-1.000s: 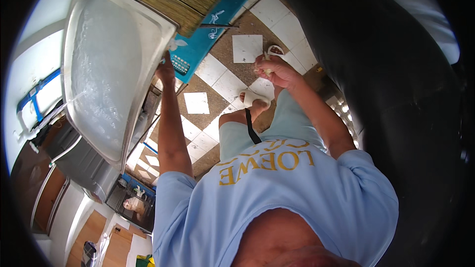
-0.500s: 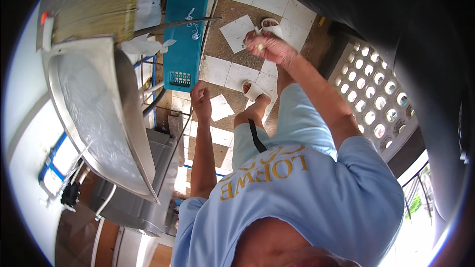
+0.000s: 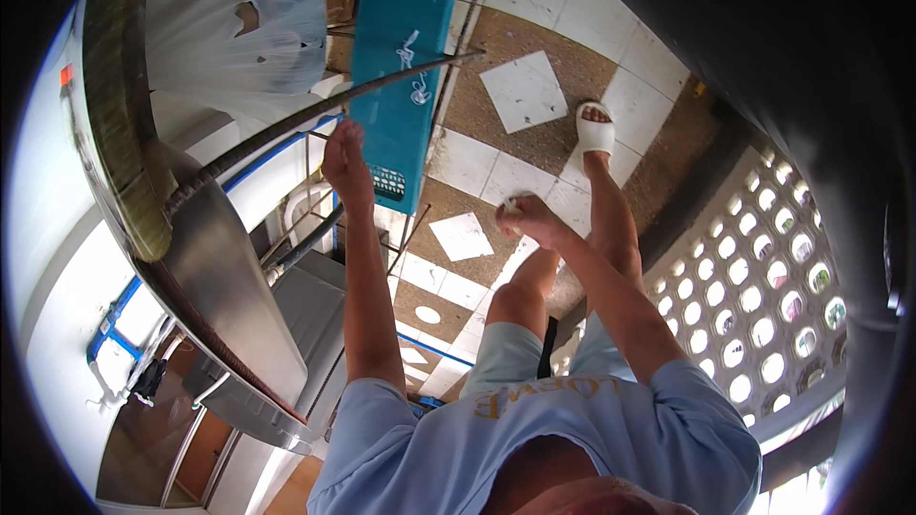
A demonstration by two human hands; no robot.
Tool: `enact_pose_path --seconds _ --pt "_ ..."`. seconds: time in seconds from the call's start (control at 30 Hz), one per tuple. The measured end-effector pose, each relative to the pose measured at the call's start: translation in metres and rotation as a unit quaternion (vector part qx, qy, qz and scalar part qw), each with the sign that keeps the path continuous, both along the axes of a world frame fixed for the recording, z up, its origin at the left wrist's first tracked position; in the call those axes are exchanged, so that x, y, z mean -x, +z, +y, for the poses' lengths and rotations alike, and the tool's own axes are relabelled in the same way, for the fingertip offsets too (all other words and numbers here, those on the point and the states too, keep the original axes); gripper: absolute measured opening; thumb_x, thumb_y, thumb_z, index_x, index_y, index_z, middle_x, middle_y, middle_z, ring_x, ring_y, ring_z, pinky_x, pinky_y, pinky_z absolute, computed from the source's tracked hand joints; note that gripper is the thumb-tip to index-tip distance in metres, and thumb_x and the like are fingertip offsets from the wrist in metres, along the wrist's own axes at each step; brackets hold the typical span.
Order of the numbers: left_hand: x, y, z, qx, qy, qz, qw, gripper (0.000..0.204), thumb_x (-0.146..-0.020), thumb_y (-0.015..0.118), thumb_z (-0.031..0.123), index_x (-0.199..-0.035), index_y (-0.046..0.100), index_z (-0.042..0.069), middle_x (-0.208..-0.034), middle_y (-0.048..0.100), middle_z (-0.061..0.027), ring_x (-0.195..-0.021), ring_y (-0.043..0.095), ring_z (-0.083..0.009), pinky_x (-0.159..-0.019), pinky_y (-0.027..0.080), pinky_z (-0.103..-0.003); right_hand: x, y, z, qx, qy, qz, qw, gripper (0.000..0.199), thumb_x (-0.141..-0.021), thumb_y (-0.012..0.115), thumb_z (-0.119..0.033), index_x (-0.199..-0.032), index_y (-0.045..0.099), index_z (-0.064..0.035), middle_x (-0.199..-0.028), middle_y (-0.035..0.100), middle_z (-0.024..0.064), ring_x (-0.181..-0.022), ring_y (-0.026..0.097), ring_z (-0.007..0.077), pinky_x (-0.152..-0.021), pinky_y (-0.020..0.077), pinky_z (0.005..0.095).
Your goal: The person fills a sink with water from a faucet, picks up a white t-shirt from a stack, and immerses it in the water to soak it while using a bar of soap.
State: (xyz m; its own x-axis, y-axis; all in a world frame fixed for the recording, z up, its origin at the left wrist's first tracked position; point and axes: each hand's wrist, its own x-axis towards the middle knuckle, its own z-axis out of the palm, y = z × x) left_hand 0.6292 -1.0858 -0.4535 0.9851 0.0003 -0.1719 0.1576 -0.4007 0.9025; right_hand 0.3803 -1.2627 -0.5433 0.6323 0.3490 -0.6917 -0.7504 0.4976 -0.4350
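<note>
My right hand [image 3: 534, 220] is closed in a fist around a small pale thing [image 3: 515, 203], which shows at the curled fingers; most of it is covered, so I cannot tell what it is. That hand is above the floor [image 3: 515, 176], to the right of the near end of the long teal board [image 3: 391, 124] and well apart from it, in front of my bent knee. My left hand [image 3: 346, 172] is raised at the left edge of the board, near its near-left corner, the fingers drawn up and partly bent. I cannot tell whether they press together, or whether they touch the edge. Toward its near end the board has a patch of small holes [image 3: 387, 181]. Farther up, by its right edge, is a white squiggle [image 3: 413, 67], printed or lying there I cannot say. A dark bar [image 3: 329, 110] crosses over the board from the left and ends past its right edge. Left of the board's far half is a crumpled, see-through plastic sheet [image 3: 286, 33]. The metal sink [image 3: 234, 272] is left of my left forearm. My white slipper [image 3: 597, 137] stands on the tiled floor, to the right of the board.
</note>
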Motion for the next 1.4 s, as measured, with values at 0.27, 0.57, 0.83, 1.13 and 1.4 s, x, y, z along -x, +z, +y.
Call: enact_pose_path --seconds 0.27,0.57,0.83,1.13,1.4 --pt "-0.114 0.016 -0.050 -0.202 -0.177 -0.285 0.920 0.035 -0.088 0.060 0.004 -0.122 0.054 0.004 -0.125 0.050 -0.0167 -0.092 0.064 -0.0201 -0.072 0.055 -0.032 0.001 -0.015 -0.016 -0.044 -0.006 0.083 0.996 0.016 -0.072 0.069 -0.005 -0.078 0.055 -0.0013 -0.067 0.057 0.0056 -0.058 0.054 0.0121 -0.056 0.0437 0.0264" --pt "-0.172 0.055 -0.112 -0.527 -0.192 -0.334 0.758 0.064 -0.077 0.070 0.017 -0.132 0.040 0.004 -0.139 0.027 -0.0301 -0.096 0.061 -0.0404 -0.072 0.056 -0.043 -0.008 -0.017 -0.019 -0.038 -0.028 0.092 0.995 0.009 -0.076 0.067 -0.006 -0.080 0.061 -0.0014 -0.069 0.059 0.0039 -0.059 0.054 0.0121 -0.057 0.0434 0.0259" --pt "-0.162 0.062 -0.074 -0.488 -0.147 -0.383 0.770 0.071 -0.074 0.072 0.018 -0.130 0.036 -0.004 -0.105 0.053 -0.0232 -0.090 0.061 -0.0376 -0.079 0.052 -0.043 -0.014 -0.013 -0.020 -0.024 0.003 0.081 0.996 0.008 -0.075 0.066 -0.010 -0.075 0.061 -0.0030 -0.066 0.059 0.0040 -0.058 0.054 0.0116 -0.055 0.0407 0.0263" --pt "-0.113 0.073 -0.052 -0.403 -0.095 -0.349 0.841 0.031 -0.072 0.074 0.011 -0.095 0.058 0.000 -0.100 0.050 -0.0161 -0.071 0.058 -0.0273 -0.062 0.052 -0.038 0.010 -0.038 -0.011 -0.019 0.029 0.097 0.995 0.007 -0.076 0.064 -0.009 -0.073 0.059 -0.0037 -0.064 0.055 0.0029 -0.057 0.051 0.0115 -0.054 0.0389 0.0260" --pt "-0.091 0.072 -0.055 -0.403 -0.117 -0.376 0.826 0.037 -0.074 0.071 0.009 -0.110 0.061 0.008 -0.106 0.043 -0.0140 -0.088 0.054 -0.0302 -0.071 0.050 -0.037 0.005 -0.013 -0.026 -0.009 0.021 0.158 0.987 0.007 -0.074 0.064 -0.006 -0.074 0.058 -0.0019 -0.066 0.056 0.0038 -0.057 0.052 0.0123 -0.053 0.0398 0.0256"
